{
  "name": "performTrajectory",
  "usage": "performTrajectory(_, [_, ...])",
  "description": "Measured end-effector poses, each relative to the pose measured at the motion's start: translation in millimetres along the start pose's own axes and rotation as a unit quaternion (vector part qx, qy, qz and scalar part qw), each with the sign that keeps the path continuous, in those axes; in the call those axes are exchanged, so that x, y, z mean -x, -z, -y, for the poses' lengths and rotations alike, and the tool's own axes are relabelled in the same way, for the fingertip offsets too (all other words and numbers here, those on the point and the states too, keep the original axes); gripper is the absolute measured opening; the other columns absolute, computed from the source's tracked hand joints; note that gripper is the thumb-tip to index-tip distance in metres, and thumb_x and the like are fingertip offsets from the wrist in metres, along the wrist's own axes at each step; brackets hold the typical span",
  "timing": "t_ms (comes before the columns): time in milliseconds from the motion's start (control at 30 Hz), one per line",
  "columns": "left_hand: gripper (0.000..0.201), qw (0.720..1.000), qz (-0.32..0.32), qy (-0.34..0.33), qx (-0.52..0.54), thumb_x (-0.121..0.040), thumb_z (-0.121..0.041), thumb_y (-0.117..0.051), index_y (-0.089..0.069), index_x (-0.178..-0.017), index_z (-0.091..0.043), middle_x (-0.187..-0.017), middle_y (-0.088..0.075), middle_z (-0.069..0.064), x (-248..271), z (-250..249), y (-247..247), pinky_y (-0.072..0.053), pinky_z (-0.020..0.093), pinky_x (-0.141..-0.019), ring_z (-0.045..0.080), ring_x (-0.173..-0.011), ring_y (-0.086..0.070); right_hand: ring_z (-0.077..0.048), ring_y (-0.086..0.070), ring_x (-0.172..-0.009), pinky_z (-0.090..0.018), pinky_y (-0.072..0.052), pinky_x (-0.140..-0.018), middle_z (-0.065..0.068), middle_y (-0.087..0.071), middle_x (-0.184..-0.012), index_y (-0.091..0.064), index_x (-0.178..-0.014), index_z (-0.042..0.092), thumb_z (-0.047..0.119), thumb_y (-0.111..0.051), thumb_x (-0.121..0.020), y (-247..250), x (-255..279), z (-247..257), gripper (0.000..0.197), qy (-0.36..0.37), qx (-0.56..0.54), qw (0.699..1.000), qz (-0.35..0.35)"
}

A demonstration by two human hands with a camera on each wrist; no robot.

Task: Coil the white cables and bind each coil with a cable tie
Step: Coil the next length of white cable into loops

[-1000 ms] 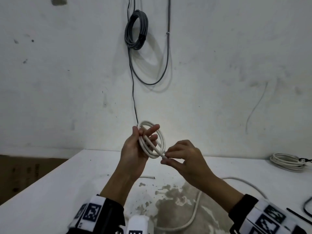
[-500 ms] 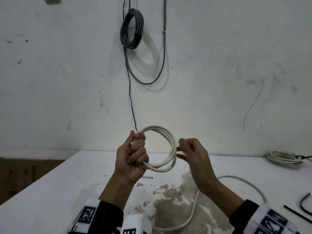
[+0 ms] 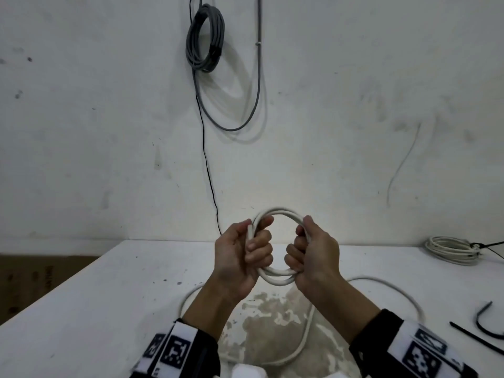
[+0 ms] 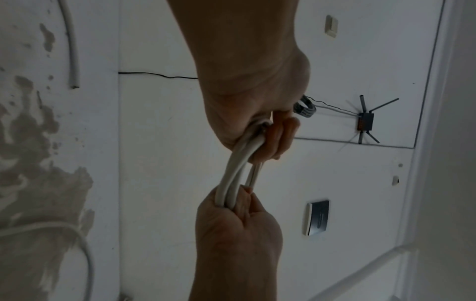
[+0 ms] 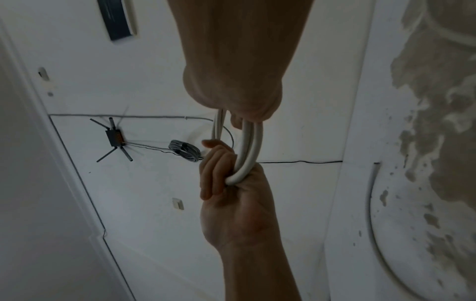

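A small coil of white cable (image 3: 278,212) is held upright above the white table (image 3: 109,296). My left hand (image 3: 245,255) grips its left side with curled fingers, the cable's cut end poking up by the thumb. My right hand (image 3: 311,255) grips the right side. In the left wrist view the coil (image 4: 239,160) spans between both fists; the right wrist view shows the same coil (image 5: 248,146). The uncoiled rest of the white cable (image 3: 308,331) loops on the table below my wrists. Black cable ties (image 3: 485,323) lie at the right front.
A finished white coil (image 3: 450,249) lies at the table's back right. A grey cable coil (image 3: 204,36) hangs on the wall above, with a thin black wire (image 3: 207,165) running down. Worn paint patches (image 3: 272,317) mark the table's front middle. Brown cardboard (image 3: 32,282) sits left of the table.
My right hand moved from pinching the cable's free end to gripping the coil's right side. The coil has widened into a rounder loop between both hands, which sit slightly lower.
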State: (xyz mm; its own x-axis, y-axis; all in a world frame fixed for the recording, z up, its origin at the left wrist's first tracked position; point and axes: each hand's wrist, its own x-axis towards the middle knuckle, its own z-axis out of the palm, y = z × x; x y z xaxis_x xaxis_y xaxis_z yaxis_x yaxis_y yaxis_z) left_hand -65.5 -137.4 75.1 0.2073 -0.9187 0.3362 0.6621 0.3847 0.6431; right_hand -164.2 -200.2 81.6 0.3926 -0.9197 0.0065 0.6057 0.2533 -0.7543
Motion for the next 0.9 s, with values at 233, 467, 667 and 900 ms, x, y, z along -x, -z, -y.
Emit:
performTrajectory(233, [0.037, 0.995, 0.016, -0.002, -0.095, -0.074, -0.021, -0.048, -0.055, -0.103, 0.001, -0.045, -0.036, -0.006, 1.4, -0.4, -6.2, -0.036, 0.018, -0.039, 0.006, -0.035, -0.037, -0.008, -0.013, -0.028, -0.013, -0.012, -0.03, 0.005, -0.019, -0.036, -0.038, -0.06, 0.012, 0.022, -0.041, -0.094, 3.9, -5.4, 0.1, 0.036, -0.024, -0.048, 0.998, -0.016])
performTrajectory(467, [0.029, 0.915, -0.131, -0.058, -0.378, -0.099, -0.029, -0.037, -0.054, -0.097, -0.005, -0.052, -0.047, -0.003, 0.2, 11.1, -6.5, -0.052, 0.026, -0.059, 0.014, -0.05, -0.058, -0.009, -0.013, -0.03, -0.014, -0.014, -0.032, 0.005, -0.019, -0.038, -0.038, -0.061, 0.013, 0.026, -0.039, -0.096, 9.2, -3.9, 7.8, 0.038, 0.031, -0.042, 0.999, -0.017])
performTrajectory(667, [0.034, 0.872, -0.236, -0.106, -0.415, -0.1, -0.033, -0.032, -0.053, -0.095, -0.008, -0.063, -0.047, 0.001, -6.3, 36.8, -17.8, -0.048, 0.028, -0.057, 0.008, -0.041, -0.058, -0.01, -0.014, -0.033, -0.015, -0.017, -0.033, 0.003, -0.018, -0.043, -0.038, -0.062, 0.014, 0.028, -0.038, -0.097, 12.4, 0.8, 5.8, 0.038, 0.08, -0.037, 0.996, -0.003])
performTrajectory(900, [0.034, 0.882, -0.184, -0.126, -0.416, -0.099, -0.028, -0.041, -0.06, -0.086, -0.002, -0.042, -0.029, -0.007, -15.5, 29.7, -7.9, -0.03, 0.022, -0.04, 0.008, -0.033, -0.027, -0.018, -0.059, -0.06, -0.026, -0.047, -0.062, -0.006, -0.059, -0.065, -0.056, -0.107, 0.009, 0.01, -0.035, -0.093, 47.6, -3.8, 18.3, 0.025, 0.179, 0.384, 0.906, 0.009])
